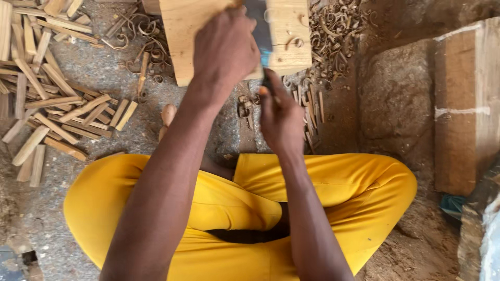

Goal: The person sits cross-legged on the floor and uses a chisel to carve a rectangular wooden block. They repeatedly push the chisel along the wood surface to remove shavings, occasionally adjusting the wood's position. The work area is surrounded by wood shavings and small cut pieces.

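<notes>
Yellow trousers [333, 182] fill the bottom of the view; we sit cross-legged on gritty ground, both forearms reaching forward over our lap.

Left hand [225, 49]: closed, knuckles up, pressing down on a dark flat tool [258, 23] that lies across the pale wooden block [187, 31]. We cannot make out what kind of blade it is; most of it is hidden under the hand, with a bit of blue showing at its near end.

Right hand [281, 117]: closed round the near end of the same tool, just off the block's front edge, thumb tip raised. The grip itself is turned away from us, so what exactly the fingers wrap is unclear.

Block sits on the ground just beyond our knees, its top cut off by the upper edge of the view. Curled shavings [333, 31] lie thick to its right and some to its left. A heap of short cut sticks [52, 99] lies well to the left; a few thin slivers [312, 112] lie near the right hand. A larger timber [466, 104] stands at the right.

Our reading: we are mid-stroke, shaving or splitting on the block face. The next move seems to call for steady downward pressure from the left hand while the right guides the tool straight, fingers kept clear of the edge.
</notes>
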